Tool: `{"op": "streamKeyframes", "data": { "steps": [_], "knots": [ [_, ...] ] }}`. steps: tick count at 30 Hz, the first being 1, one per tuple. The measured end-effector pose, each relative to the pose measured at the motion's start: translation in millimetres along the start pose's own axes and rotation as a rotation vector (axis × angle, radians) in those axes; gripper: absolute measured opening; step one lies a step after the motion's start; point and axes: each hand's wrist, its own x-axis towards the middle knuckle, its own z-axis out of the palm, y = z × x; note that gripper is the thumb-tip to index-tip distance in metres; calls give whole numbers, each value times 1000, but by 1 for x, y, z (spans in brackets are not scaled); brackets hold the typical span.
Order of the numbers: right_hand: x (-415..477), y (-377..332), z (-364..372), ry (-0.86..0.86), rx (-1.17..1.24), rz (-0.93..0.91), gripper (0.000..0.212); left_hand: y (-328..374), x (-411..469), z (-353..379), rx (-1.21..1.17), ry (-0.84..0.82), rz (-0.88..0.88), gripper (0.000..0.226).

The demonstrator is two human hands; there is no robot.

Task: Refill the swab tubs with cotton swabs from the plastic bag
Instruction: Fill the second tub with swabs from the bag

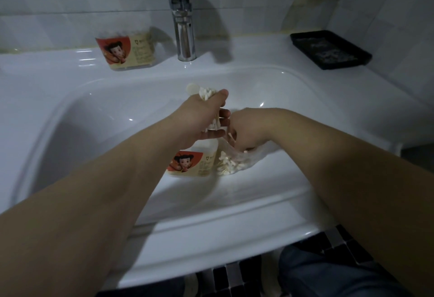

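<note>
My left hand (199,118) grips a bundle of cotton swabs (206,93), their white tips sticking out above the thumb and below the fingers. It hovers over a clear swab tub (195,161) with a red cartoon label that stands in the white sink basin (94,113). My right hand (249,132) is pushed into a clear plastic bag (232,163) of swabs lying right of that tub; its fingers are hidden in the bag. A second labelled tub (125,50), full of swabs, stands on the sink ledge at back left.
A chrome tap (183,15) rises at the back centre of the ledge. A black tray (331,49) sits on the ledge at back right. Tiled walls close in behind and on the right. Dark floor tiles and a blue trouser leg (328,273) show below the sink's front rim.
</note>
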Motion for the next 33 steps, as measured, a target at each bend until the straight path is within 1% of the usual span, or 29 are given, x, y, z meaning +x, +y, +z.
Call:
{"op": "streamKeyframes", "data": {
  "steps": [2,6,8,10,14,17,20,24,27,30,33],
  "knots": [
    [0,2,-2,19,11,15,17,0,0,0,10,-4,-1,27],
    [-3,8,-9,104,90,24,14,0,-1,2,51,2,-3,28],
    [-7,11,-14,133,126,15,8,0,-3,2,70,5,-1,27],
    [-11,14,-17,167,176,12,8,1,-4,2,125,23,16,24],
    [-17,18,-20,233,289,41,20,0,-5,3,251,43,35,17],
    [-20,24,-24,327,401,82,24,-2,-3,2,337,28,37,20],
    [-22,31,-27,393,467,93,26,-3,-3,2,369,36,39,22],
    [-25,38,-29,429,596,80,20,-3,-3,2,362,56,37,22],
    [-26,40,-30,462,687,62,18,-3,-2,2,301,64,24,18],
    [-26,40,-30,458,723,48,16,-3,-1,2,220,46,23,16],
    [-25,39,-29,470,747,31,16,-4,-1,2,227,-3,63,15]
  ]
}}
